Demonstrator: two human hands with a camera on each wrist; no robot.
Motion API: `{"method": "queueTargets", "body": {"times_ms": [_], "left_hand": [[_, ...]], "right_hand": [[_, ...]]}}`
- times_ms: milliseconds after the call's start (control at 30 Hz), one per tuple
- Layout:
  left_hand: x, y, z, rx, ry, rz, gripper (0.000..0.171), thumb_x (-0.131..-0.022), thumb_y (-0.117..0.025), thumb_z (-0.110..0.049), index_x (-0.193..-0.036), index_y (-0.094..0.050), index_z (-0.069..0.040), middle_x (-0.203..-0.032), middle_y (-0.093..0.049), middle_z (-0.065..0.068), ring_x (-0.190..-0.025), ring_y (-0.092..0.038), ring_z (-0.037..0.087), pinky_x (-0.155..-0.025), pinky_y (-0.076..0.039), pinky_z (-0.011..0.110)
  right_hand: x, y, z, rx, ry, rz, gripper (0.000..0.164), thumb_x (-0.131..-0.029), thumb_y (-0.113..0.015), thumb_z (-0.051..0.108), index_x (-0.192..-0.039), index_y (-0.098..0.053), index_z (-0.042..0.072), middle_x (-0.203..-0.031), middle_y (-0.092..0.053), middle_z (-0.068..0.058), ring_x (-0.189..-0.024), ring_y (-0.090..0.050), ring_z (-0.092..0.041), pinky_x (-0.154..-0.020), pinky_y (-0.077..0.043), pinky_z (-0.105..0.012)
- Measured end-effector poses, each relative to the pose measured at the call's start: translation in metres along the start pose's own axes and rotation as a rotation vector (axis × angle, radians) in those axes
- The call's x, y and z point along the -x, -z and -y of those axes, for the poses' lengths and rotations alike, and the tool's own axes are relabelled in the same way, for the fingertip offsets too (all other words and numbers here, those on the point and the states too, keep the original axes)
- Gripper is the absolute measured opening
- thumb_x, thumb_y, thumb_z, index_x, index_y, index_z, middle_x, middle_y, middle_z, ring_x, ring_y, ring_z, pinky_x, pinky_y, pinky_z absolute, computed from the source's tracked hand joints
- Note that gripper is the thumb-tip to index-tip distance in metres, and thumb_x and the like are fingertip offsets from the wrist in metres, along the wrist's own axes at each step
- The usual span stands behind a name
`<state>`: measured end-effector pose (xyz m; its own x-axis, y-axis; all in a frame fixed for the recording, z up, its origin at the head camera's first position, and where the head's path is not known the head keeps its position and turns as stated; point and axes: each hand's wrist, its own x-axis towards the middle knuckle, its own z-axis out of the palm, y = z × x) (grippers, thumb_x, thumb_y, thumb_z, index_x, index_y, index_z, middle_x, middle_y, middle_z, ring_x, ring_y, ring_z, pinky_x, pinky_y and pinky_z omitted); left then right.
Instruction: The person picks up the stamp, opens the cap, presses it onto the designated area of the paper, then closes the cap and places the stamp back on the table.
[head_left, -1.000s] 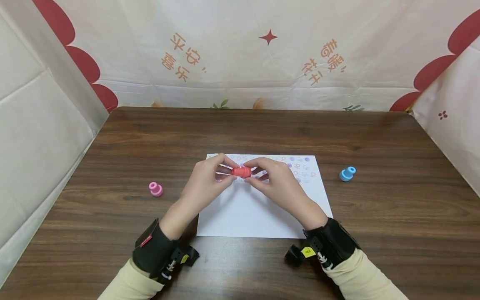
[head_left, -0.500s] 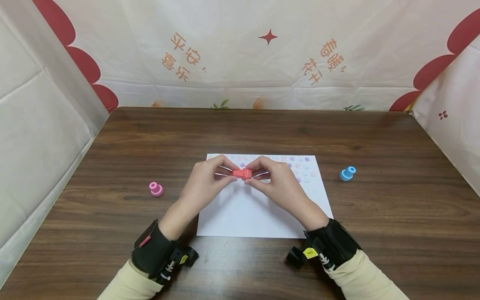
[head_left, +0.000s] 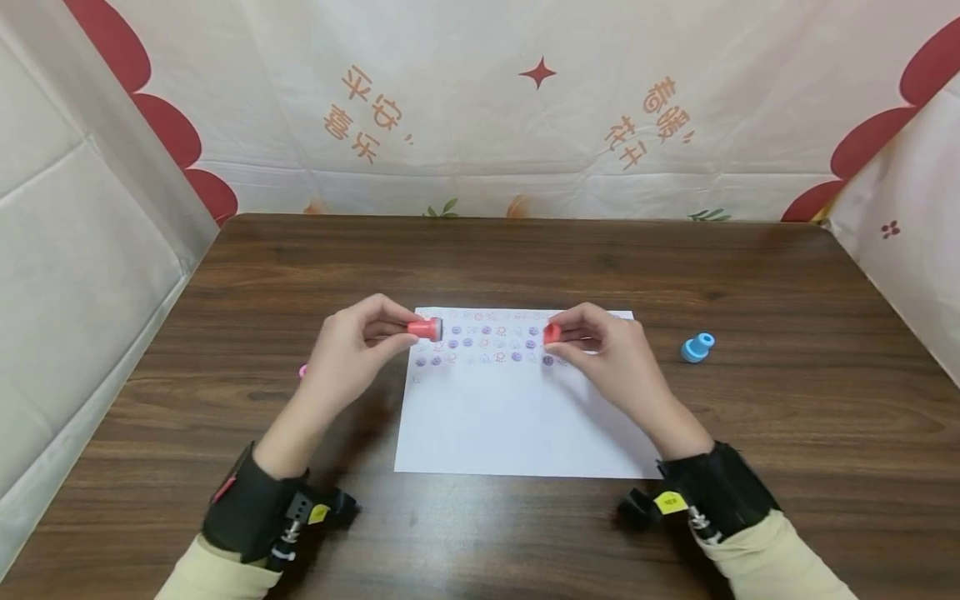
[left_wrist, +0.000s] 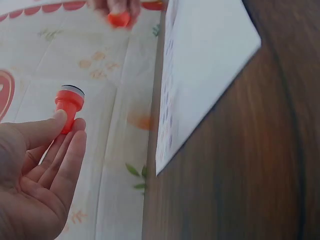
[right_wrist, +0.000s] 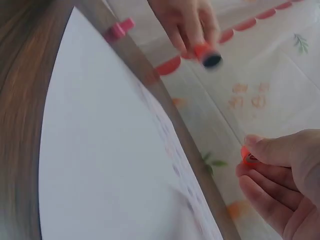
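My left hand (head_left: 347, 354) pinches a red stamp (head_left: 424, 329) by its narrow handle, above the paper's far left corner. In the left wrist view the stamp (left_wrist: 69, 105) has its wide end bare, with a pale band and dark rim. My right hand (head_left: 621, 358) holds a small red cap (head_left: 552, 333) between thumb and fingers, over the right part of the sheet. The right wrist view shows the cap's hollow (right_wrist: 249, 157) turned toward the camera. Below both hands lies a white sheet of paper (head_left: 510, 425) with rows of small purple, red and blue prints across its far part.
A blue stamp (head_left: 697, 347) stands on the brown table (head_left: 480, 533) to the right of the paper. At left, a pink stamp (right_wrist: 121, 28) is mostly hidden behind my left hand in the head view. A patterned white cloth (head_left: 480, 108) hangs behind the table.
The hands were together on the red stamp; now they are apart, left hand leftward with the stamp, right hand rightward with its cap. More of the printed rows shows between them.
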<state>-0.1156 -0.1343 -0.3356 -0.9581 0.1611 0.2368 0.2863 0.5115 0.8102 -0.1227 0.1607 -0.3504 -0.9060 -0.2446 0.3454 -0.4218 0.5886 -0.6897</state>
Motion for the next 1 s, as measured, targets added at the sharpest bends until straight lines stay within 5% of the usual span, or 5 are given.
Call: {"method": "queueTargets", "body": {"times_ms": [200,333,600,1000], "left_hand": [[0.003,0.017,0.006,0.036,0.024,0.015,0.024,-0.082,-0.074,-0.009,-0.106,-0.067,-0.006,-0.105,-0.071,0.01,-0.087,-0.069,0.014,-0.076,-0.061,0.027],[0.004,0.019,0.007,0.056,0.037,0.019,0.025,-0.082,-0.074,-0.008,-0.106,-0.067,-0.005,-0.106,-0.071,0.011,-0.087,-0.069,0.014,-0.074,-0.057,0.015],[0.005,0.018,0.008,0.063,0.033,0.03,0.024,-0.083,-0.073,-0.011,-0.106,-0.068,-0.006,-0.104,-0.071,0.011,-0.085,-0.069,0.013,-0.069,-0.054,0.01],[0.002,0.006,0.003,-0.082,-0.059,0.019,0.025,-0.079,-0.077,-0.01,-0.103,-0.071,-0.01,-0.098,-0.074,0.008,-0.083,-0.068,0.016,-0.077,-0.062,0.044]], "right_hand": [[0.006,0.015,-0.011,0.064,-0.016,-0.018,0.031,-0.073,-0.081,0.005,-0.101,-0.067,0.004,-0.092,-0.074,-0.009,-0.08,-0.069,-0.013,-0.075,-0.062,-0.039],[0.008,0.016,-0.013,0.057,-0.009,-0.017,0.031,-0.073,-0.08,0.003,-0.101,-0.066,0.002,-0.093,-0.074,-0.013,-0.082,-0.07,-0.019,-0.074,-0.062,-0.045],[0.01,0.018,-0.015,0.05,0.007,-0.017,0.031,-0.074,-0.079,0.0,-0.102,-0.066,0.002,-0.094,-0.073,-0.015,-0.083,-0.07,-0.024,-0.073,-0.061,-0.049],[0.013,0.017,-0.018,0.047,0.009,-0.011,0.027,-0.075,-0.078,0.002,-0.1,-0.066,0.003,-0.093,-0.073,-0.013,-0.083,-0.069,-0.022,-0.072,-0.062,-0.048]]}}
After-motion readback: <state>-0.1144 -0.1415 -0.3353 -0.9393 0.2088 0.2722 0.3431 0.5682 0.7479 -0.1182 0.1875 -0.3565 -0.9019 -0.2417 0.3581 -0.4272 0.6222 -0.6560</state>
